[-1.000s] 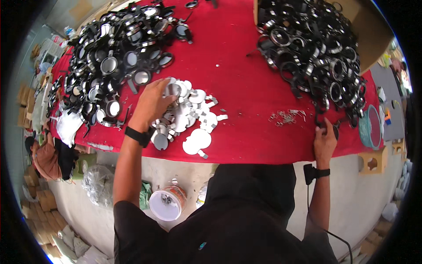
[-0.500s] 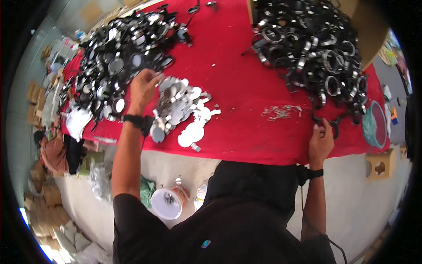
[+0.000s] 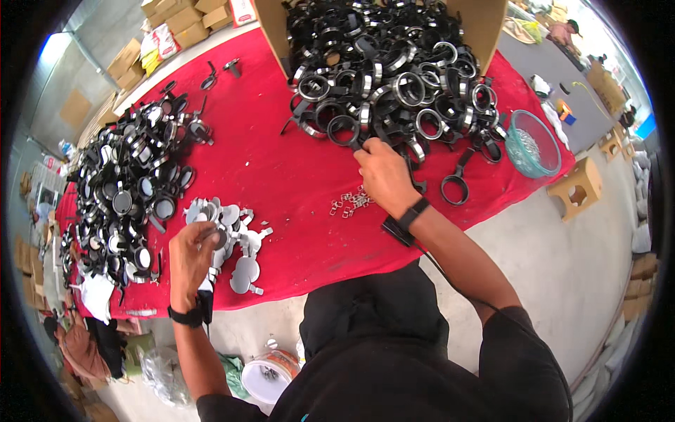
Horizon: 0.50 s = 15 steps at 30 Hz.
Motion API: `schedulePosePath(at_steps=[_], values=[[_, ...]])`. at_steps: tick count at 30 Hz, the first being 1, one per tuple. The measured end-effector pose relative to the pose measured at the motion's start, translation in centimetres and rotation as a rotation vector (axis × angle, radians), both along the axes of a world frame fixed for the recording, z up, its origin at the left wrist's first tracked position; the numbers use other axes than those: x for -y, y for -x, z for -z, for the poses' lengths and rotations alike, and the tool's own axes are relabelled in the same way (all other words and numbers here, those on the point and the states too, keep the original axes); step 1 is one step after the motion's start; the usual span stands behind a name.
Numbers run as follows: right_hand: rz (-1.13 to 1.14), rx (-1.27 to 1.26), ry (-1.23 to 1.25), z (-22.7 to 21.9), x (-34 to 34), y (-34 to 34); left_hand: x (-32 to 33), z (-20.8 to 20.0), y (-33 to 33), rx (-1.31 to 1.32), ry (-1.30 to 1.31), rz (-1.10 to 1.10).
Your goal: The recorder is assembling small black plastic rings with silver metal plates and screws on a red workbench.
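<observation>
One grip, the right grip (image 3: 387,176), has just moved from the near side of the bench (image 3: 285,172) to the black rings (image 3: 380,70); its fingers bend in at their edge, though I cannot tell what they hold. The left grip (image 3: 187,259) pinches a grey disc (image 3: 221,240), the disc pile (image 3: 230,214) just to its right. Each grip thus has different parts beside it.

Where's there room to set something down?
Red cloth between the flat silvery disc pile and small metal clips is mostly bare. Crowded: black ring heap at the right hand; black round-part pile, far left.
</observation>
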State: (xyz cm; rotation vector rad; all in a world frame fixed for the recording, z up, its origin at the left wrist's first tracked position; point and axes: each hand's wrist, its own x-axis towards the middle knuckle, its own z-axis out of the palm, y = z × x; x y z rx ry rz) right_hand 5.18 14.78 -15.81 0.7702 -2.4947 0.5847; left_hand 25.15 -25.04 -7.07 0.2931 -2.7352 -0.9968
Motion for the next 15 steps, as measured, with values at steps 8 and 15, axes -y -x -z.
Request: schedulePosePath(at_steps=[8, 15], values=[[-0.109, -0.025, 0.386, -1.8, 2.8, -0.7, -1.7, 2.4, -2.1, -0.116, -0.654, -0.038], [-0.159, 1.274, 1.667, -1.0, 7.6, -11.9, -7.9, 5.0, 2.1, -0.237, -1.191, 0.063]])
